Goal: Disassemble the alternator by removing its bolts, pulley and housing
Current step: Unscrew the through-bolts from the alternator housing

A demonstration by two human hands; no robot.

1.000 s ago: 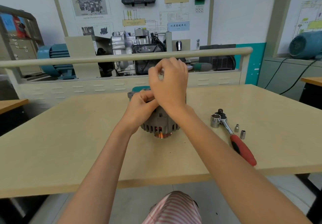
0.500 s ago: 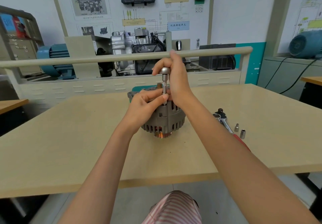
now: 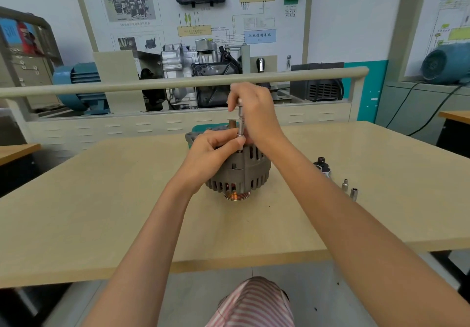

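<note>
Grey cast metal, slotted all round, the alternator (image 3: 239, 171) stands on the pale wooden table (image 3: 101, 212) with its copper-coloured pulley (image 3: 237, 196) downward, touching the tabletop. A slim steel extension bar (image 3: 240, 129) stands upright on the upper edge of the housing, its lower end at a bolt spot on the rim; the bolt itself is hidden. The left hand (image 3: 215, 148) lies against the top left of the alternator, its fingers (image 3: 230, 140) curled and pinching the lower part of the bar just above the housing. The right hand (image 3: 251, 113) is above it, fingers closed round the upper part of the bar, whose top is hidden within the grip. The two hands are touching or nearly so around the bar. To the right on the table, well apart from the alternator, lies a ratchet head (image 3: 322, 166) partly behind the right forearm, and near it stand two small sockets (image 3: 349, 189).
</note>
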